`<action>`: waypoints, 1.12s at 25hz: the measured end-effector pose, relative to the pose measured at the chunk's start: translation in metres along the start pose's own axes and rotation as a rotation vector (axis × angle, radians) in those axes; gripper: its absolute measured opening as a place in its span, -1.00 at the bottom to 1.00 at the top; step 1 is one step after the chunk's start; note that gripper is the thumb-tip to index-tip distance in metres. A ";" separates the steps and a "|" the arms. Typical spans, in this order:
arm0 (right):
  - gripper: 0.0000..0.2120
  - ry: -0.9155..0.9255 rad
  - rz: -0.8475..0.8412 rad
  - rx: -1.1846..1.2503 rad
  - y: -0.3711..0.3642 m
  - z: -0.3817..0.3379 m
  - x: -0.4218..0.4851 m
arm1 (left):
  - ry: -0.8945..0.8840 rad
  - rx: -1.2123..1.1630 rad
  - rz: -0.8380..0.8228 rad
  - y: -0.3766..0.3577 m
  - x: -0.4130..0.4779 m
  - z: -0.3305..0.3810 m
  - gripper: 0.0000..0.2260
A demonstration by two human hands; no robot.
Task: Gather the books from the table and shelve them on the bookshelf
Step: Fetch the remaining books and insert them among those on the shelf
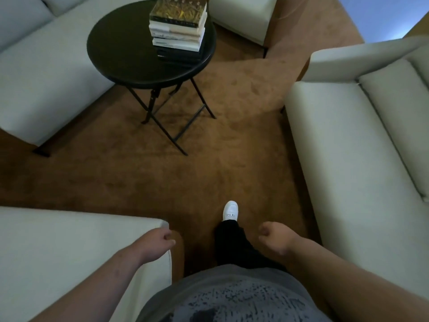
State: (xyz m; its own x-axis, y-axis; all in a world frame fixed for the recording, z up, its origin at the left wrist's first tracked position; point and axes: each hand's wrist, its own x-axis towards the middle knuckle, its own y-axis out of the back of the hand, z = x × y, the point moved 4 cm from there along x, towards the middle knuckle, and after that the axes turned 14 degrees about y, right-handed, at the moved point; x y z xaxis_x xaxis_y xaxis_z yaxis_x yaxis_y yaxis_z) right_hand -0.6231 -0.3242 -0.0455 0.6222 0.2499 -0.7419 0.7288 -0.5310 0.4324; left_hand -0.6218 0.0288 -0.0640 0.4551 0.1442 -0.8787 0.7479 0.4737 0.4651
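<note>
Books [178, 29] all stacked on round black table [130, 54] ahead, none gathered yet, bookshelf not in view; left hand [157, 244] & right hand [275, 238] loosely curled, holding nothing, low near body, well apart from stack — whole task left, judging by this.

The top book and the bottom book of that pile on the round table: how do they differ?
The top book shows a dark cover with a yellow-gold pattern; the bottom book looks plain black, and only its edge shows. The top book carries nothing; the bottom book rests on the table and bears the whole pile. Both lie flat in the one pile.
</note>
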 end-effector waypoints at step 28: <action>-0.85 0.119 -0.023 -0.325 0.464 -0.243 0.399 | 0.002 -0.326 0.058 0.464 0.242 0.255 -0.60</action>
State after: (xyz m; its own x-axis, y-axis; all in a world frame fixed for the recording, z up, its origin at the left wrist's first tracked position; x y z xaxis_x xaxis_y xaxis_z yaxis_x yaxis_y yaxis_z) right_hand 0.0330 -0.2742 -0.0167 0.6199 0.3618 -0.6963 0.7838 -0.2435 0.5713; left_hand -0.0419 0.0620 -0.0333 0.4910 0.1805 -0.8522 0.5268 0.7176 0.4555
